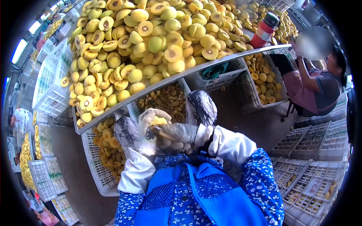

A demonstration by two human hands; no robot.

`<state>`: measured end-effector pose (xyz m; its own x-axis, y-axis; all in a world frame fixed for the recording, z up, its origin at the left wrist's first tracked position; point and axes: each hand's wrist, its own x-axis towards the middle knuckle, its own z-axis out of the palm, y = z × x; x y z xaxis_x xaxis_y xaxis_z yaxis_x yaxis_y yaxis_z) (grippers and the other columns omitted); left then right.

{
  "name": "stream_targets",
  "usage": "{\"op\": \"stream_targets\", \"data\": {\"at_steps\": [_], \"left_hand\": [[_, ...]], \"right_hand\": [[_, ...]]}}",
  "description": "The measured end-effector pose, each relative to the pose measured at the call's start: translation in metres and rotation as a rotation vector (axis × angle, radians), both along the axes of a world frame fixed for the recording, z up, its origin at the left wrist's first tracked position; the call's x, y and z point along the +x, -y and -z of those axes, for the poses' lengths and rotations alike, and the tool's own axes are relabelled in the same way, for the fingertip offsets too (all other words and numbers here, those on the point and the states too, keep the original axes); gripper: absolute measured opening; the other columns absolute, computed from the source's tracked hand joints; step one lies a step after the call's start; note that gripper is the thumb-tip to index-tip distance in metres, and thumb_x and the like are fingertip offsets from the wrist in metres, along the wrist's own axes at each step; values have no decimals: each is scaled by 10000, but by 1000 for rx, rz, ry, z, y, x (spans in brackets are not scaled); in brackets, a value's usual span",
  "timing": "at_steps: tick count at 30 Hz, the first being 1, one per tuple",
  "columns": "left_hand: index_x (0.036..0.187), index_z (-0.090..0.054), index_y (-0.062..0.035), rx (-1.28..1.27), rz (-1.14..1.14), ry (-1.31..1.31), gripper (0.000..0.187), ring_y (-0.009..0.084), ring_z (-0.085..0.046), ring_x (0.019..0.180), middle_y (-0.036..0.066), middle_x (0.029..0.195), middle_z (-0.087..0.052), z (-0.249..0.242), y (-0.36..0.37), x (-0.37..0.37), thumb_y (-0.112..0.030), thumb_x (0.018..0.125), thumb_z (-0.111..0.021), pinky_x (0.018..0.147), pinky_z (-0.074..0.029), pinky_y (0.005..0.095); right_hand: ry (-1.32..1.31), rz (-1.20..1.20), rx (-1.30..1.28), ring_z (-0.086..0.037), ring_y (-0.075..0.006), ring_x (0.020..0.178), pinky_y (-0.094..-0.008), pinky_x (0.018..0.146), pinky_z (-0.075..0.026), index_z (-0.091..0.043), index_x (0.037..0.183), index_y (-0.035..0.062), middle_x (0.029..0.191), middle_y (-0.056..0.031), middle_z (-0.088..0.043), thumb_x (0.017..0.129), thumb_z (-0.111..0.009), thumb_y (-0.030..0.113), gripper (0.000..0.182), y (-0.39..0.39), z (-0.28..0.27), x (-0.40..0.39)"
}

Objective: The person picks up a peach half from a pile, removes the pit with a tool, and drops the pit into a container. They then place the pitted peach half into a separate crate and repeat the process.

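Note:
My left hand, in a pale glove, is closed round a yellow peach half in front of my knees. Close beside it, my right hand in a grey glove grips a wooden-handled tool. Its dark tip is at the lower side of the peach, though the exact contact is blurred. Beyond my hands, a crate of pits and scraps stands between my knees. At my left, a white crate holds hollowed peach halves.
Halved peaches are heaped on a metal-edged table ahead. A red bottle stands on it. At right, a seated person is beside a crate of peach halves. Stacked crates line the right; more crates stand left.

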<state>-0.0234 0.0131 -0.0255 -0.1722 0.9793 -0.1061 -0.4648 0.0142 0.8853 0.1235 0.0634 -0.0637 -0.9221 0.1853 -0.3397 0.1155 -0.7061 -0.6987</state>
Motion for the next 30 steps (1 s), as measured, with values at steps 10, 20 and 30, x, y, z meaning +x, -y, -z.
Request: {"op": "stream_targets", "data": {"at_steps": [10, 20, 30], "left_hand": [[939, -641, -41, -211, -998, -1389, 207, 248, -621, 697, 121, 758, -647, 1, 41, -76, -220, 841, -607, 692, -501, 338], [1348, -375, -189, 61, 290, -2502, 587, 235, -571, 972, 92, 1381, -382, -19, -135, -141, -251, 801, -578, 778, -465, 375], [1252, -463, -101, 63, 149, -2179, 701, 285, -505, 1078, 126, 1268, -430, -28, -144, -149, -310, 649, -752, 921, -436, 388]], "right_hand": [[65, 163, -361, -387, -95, 353, -240, 325, -321, -553, 888, 139, 515, 9, -466, 874, -387, 615, 505, 22, 89, -25], [287, 202, -170, -330, -125, 353, -274, 329, -235, -500, 753, 150, 473, 14, -380, 846, -443, 632, 495, 5, 28, -24], [142, 422, -110, -522, -86, 553, -231, 402, -366, -589, 915, 131, 684, 30, -543, 901, -524, 422, 299, -2, 40, -16]]}}
